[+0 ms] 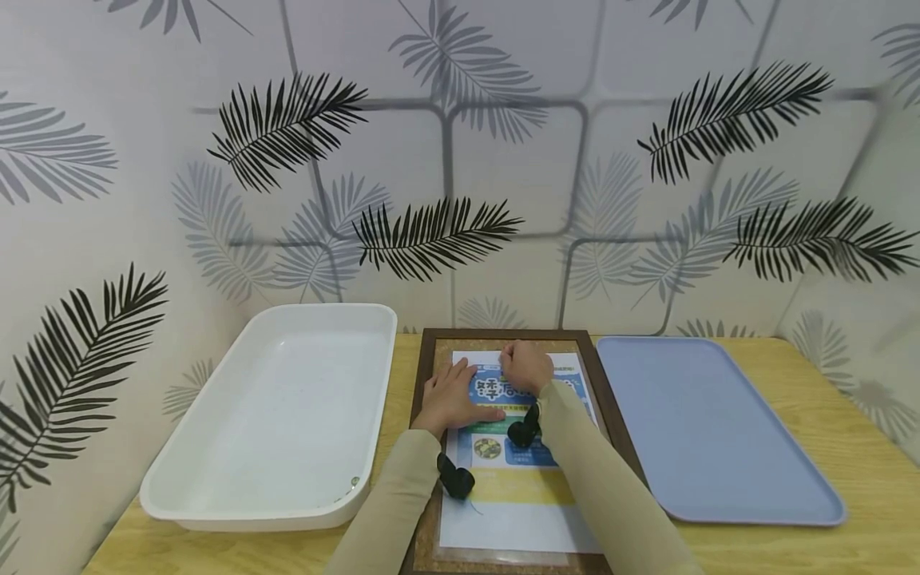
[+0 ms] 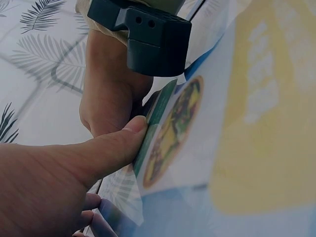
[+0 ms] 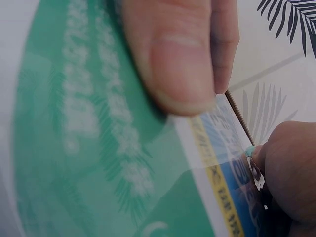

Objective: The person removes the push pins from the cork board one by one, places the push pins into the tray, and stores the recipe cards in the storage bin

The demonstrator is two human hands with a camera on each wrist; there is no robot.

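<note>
Head view: a printed sheet (image 1: 496, 527) lies on a brown-framed cork board (image 1: 506, 334), which rests on a wood-grain surface (image 1: 870, 463) between two trays; the left hand (image 1: 453, 398) lies spread over the left part of the sheet, thumb out toward its green band, grasping nothing; the right hand (image 1: 528, 367) is curled near the top edge of the sheet, over its blue heading, and what it holds cannot be made out from here; both arms wear beige sleeves (image 1: 604, 479), with a black wrist camera (image 1: 523, 431) at each wrist; the white tray (image 1: 273, 415) stands to the left, a few tiny bits in its near right corner; the flat blue tray (image 1: 719, 431) lies to the right; behind rises a pale wall (image 1: 503, 184) patterned with dark and grey leaves.

Left wrist view: the left thumb (image 2: 118, 143) touches the sheet at the green band, just beside a round food picture (image 2: 175, 131); the right hand is beyond it, its fingertips hidden.

Right wrist view: the left thumb looms close at the top, over the green print; at the right edge, the right hand pinches a small mint-green item (image 3: 251, 150) against the sheet, near the blue heading; it is too small to identify.
</note>
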